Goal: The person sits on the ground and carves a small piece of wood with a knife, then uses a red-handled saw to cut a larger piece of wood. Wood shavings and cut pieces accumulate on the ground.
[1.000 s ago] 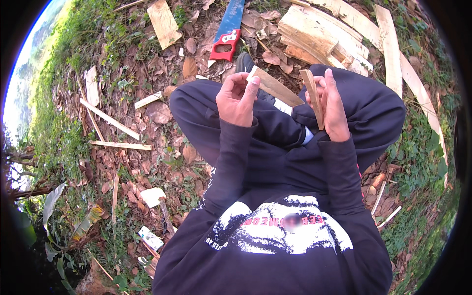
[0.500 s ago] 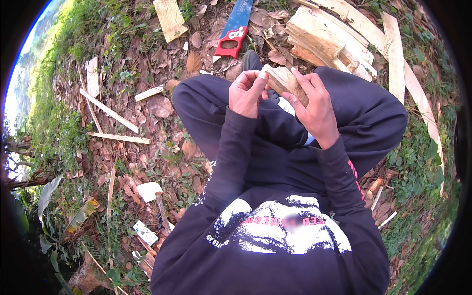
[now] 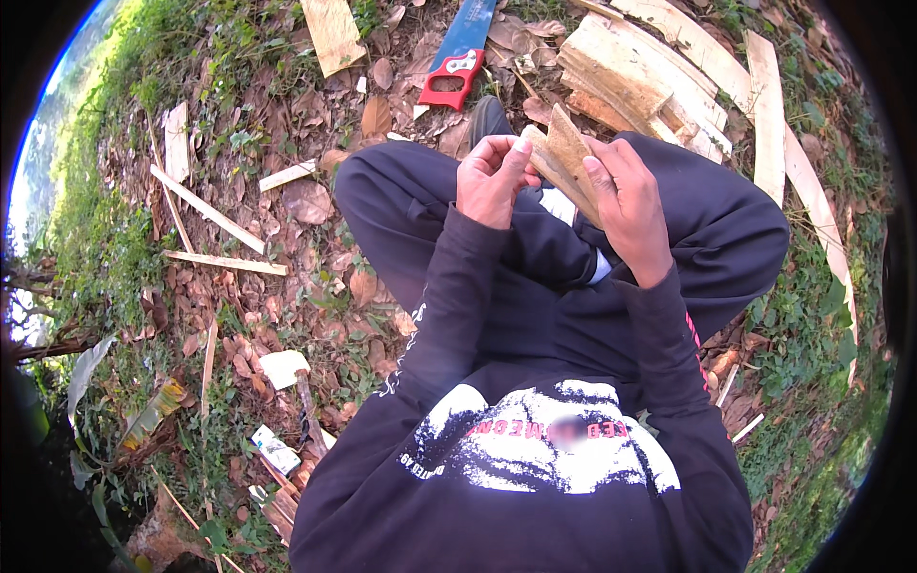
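Note:
Above my crossed legs I hold a short, light-brown piece of wood, tilted, with two long faces spreading into a V at the far end. My right hand grips it from the right, thumb on the near face and fingers behind. On the other side my left hand is closed, its thumb and curled fingers pinching at the wood's left end. Its fingertips are partly hidden, so the exact hold there is hard to see.
A handsaw with red handle and blue blade lies ahead on dry leaves. Stacked split boards stand at front right, a long curved strip beyond them. Thin wood strips and a whitish block lie to the left.
The wood has turned in my hands: its far end now points up more and shows a V-shaped gap. My right hand has rotated with it, and my left hand has shifted slightly right.

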Tool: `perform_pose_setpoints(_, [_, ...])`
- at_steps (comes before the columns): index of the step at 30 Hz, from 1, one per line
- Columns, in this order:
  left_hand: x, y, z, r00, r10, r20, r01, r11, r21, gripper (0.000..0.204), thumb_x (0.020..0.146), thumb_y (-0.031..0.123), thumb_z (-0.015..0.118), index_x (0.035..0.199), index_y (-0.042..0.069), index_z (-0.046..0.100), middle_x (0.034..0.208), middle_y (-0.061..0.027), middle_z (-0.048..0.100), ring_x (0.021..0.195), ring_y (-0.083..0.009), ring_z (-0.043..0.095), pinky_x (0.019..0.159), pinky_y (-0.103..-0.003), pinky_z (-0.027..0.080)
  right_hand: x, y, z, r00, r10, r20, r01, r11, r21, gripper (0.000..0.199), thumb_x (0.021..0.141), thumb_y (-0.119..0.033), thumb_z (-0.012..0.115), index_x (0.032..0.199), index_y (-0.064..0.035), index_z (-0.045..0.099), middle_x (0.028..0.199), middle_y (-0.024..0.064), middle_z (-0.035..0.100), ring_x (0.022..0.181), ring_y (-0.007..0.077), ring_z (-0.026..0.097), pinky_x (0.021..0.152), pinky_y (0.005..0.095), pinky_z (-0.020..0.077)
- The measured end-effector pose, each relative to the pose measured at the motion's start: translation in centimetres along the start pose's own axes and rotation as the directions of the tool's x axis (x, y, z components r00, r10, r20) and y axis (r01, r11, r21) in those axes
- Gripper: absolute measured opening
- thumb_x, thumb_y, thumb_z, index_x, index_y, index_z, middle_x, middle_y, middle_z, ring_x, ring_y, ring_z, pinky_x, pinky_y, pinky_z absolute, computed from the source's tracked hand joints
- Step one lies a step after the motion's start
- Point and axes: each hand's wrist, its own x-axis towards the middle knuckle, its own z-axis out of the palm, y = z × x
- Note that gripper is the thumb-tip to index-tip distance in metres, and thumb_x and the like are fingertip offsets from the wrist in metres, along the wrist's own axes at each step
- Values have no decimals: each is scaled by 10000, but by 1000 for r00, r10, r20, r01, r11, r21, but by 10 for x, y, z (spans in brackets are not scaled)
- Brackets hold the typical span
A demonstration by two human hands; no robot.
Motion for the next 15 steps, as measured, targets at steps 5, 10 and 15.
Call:
perform_pose_setpoints(5, [-3,1,2,1000,-8,4,8,1000,-24,173,985,116,633,1065,-32,593,928,-76,667,757,-121,642,673,-262,564,2,8,5,999,13,29,-13,1000,-15,342,1000,-188,562,1236,57,603,899,158,559,828,341,594,772,385,476])
perform_pose_setpoints(10, [0,1,1,999,-35,21,35,999,-31,169,993,134,624,1063,-18,600,924,-72,671,749,-119,646,680,-260,567,-1,7,8,993,-91,71,94,994,-51,511,957,-296,643,1297,63,516,1031,236,628,987,424,626,855,424,498])
perform_pose_setpoints(15, [0,-1,1,999,-44,18,45,999,-21,173,997,157,622,1054,-5,603,931,-70,676,754,-115,653,681,-259,574,-2,11,7,979,45,197,-60,996,67,540,924,-331,682,1275,44,513,1034,307,661,993,470,641,817,481,513])
